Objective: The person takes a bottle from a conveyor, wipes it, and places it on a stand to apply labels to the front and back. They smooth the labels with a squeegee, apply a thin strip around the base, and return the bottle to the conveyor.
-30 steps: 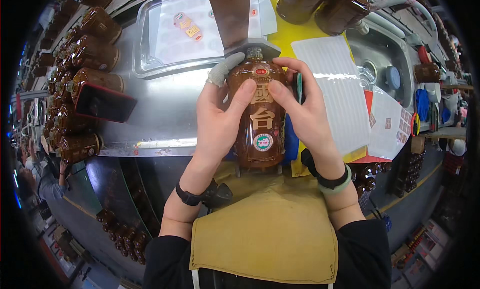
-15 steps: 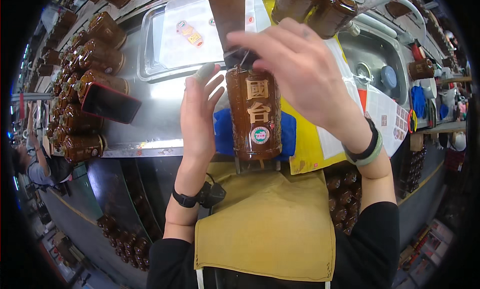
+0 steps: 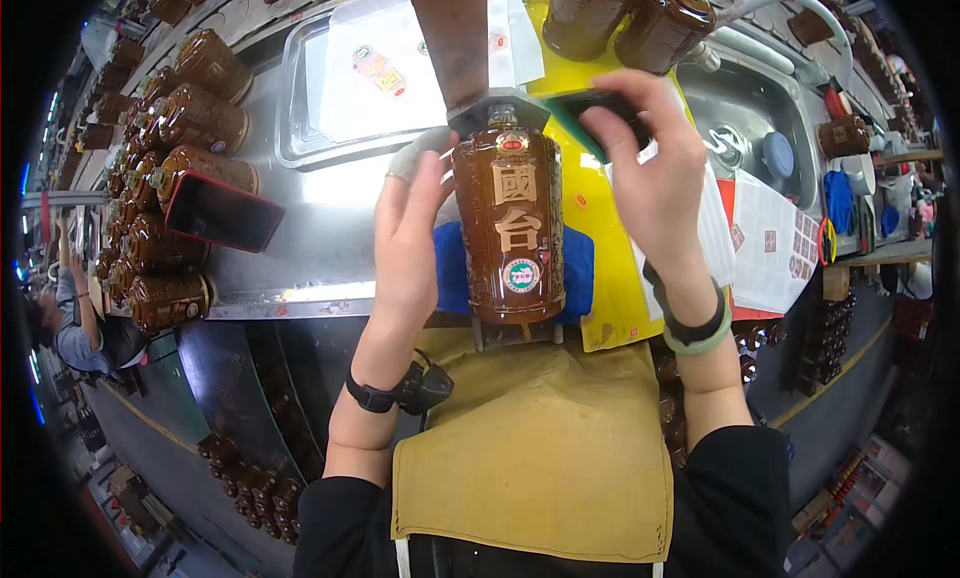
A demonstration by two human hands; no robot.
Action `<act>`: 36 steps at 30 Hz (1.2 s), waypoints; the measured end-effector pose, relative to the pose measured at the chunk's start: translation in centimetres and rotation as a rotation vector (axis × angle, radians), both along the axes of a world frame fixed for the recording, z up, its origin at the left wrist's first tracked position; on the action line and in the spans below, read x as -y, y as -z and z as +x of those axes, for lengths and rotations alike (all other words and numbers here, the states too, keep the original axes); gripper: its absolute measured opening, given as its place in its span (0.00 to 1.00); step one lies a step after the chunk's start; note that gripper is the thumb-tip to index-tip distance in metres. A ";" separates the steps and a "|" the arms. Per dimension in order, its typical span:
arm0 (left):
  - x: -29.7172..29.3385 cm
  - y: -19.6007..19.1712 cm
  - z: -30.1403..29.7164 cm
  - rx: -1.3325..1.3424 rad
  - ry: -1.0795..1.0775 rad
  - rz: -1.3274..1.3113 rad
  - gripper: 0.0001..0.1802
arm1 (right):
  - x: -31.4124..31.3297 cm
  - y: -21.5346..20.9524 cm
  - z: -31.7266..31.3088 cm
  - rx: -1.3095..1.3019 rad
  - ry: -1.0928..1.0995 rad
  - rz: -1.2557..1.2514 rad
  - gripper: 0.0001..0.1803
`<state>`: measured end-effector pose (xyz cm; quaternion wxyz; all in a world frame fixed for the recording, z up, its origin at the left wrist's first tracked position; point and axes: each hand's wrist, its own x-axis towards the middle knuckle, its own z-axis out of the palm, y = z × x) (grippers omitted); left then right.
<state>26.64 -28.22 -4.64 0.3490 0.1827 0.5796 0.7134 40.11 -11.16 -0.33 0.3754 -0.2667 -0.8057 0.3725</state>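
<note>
Brown bottle point(image 3: 517, 213), head view: it lies or leans between the two hands, lettered front up and neck away from the person, with a blue cloth point(image 3: 577, 273) showing at both sides. The step in hand appears to be handling of that front with a flat tool point(image 3: 598, 108), dark with a green edge. A pass over the bottle would call for the left hand to steady its side and the right to bring the tool's edge down flat. Left hand point(image 3: 408, 223): upright beside the bottle, fingers loosely extended and grasping nothing, one in a grey cover point(image 3: 415, 153); whether the fingertips touch the glass cannot be told. Right hand point(image 3: 660, 173): raised beyond the bottle's right shoulder, wrist bent inward, thumb and fingers pinching the tool near the neck.
</note>
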 end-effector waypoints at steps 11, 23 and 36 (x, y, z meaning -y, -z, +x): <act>-3.1 0.6 0.5 0.012 -0.006 0.027 0.28 | 2.4 4.0 -1.5 0.027 -0.101 -0.552 0.21; -4.0 0.3 0.4 0.037 0.006 0.029 0.23 | 2.9 4.1 -2.3 -0.017 -0.054 -0.550 0.18; -4.0 0.3 0.3 0.103 0.016 0.051 0.22 | 2.7 4.2 -2.2 -0.036 -0.072 -0.627 0.17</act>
